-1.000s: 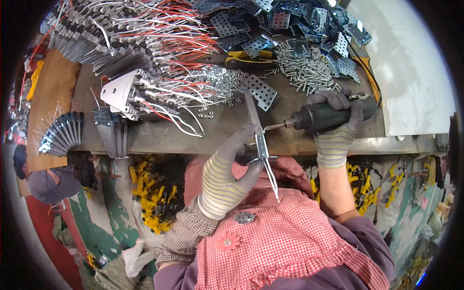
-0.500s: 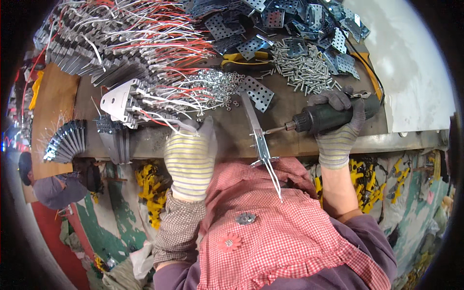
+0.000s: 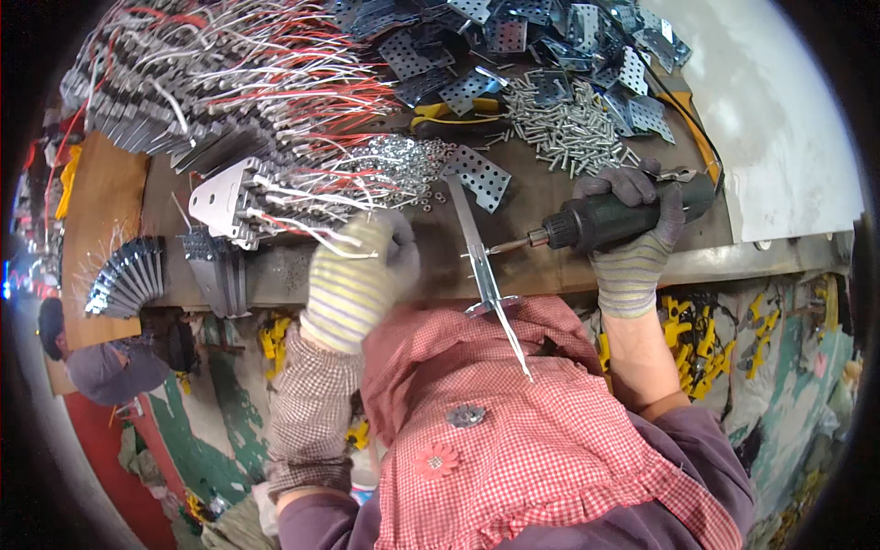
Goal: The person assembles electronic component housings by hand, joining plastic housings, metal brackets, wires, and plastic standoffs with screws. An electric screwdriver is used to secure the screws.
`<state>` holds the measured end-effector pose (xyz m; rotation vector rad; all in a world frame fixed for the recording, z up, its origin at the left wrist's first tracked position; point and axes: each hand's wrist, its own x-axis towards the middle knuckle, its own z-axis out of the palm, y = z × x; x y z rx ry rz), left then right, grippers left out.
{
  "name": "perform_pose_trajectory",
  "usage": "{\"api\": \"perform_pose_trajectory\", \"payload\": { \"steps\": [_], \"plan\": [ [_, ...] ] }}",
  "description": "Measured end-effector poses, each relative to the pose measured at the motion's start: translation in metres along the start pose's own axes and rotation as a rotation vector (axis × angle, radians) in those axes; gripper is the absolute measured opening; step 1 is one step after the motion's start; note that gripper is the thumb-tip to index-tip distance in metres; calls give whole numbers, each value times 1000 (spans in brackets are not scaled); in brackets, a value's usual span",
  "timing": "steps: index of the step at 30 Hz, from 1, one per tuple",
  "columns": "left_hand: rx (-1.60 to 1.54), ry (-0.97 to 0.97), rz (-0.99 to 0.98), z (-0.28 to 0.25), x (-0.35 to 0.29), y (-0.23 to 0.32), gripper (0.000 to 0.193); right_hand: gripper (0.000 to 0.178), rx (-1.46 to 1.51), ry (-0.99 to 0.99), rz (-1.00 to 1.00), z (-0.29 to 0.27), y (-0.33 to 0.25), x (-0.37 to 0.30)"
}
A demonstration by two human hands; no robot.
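My right hand [image 3: 634,243], in a striped grey-palmed glove, is wrapped round a black electric screwdriver [image 3: 587,222]. Its bit points left, the tip at or very near a screw on a long narrow metal part [image 3: 478,257]. This part lies across the bench edge, with a small cross plate and white wires [image 3: 513,344] hanging over my apron. My left hand [image 3: 357,275], gloved alike and slightly blurred, has its fingers curled together beside white wires from a stack of pale metal parts [image 3: 225,203]. Whatever those fingers may hold is hidden. Loose nuts [image 3: 403,165] lie just beyond.
Wired assemblies [image 3: 211,82] are heaped at the far left. Screws [image 3: 573,124], yellow-handled pliers [image 3: 454,115] and perforated metal plates [image 3: 513,37] lie farther back, one plate [image 3: 478,177] nearer. Fanned dark parts [image 3: 126,275] stand at left; a capped person [image 3: 115,367] is beyond the bench.
My left hand has swung slightly left and its fingers have curled inward. The screwdriver and the long metal part stay nearly in place, while the whole view shifts a little.
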<state>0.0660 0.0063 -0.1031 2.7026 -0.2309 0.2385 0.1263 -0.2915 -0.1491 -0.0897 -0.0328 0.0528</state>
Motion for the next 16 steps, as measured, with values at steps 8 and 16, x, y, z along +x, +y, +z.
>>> {"api": "perform_pose_trajectory", "payload": {
  "steps": [8, 16],
  "plan": [
    [-1182, 156, -275, 38, -27, 45, 21, 39, 22, 13, 16, 3, 0, 0],
    [-1122, 152, -189, 48, -36, 38, 29, 36, 3, -2, 19, 0, 1, 1]
  ]
}}
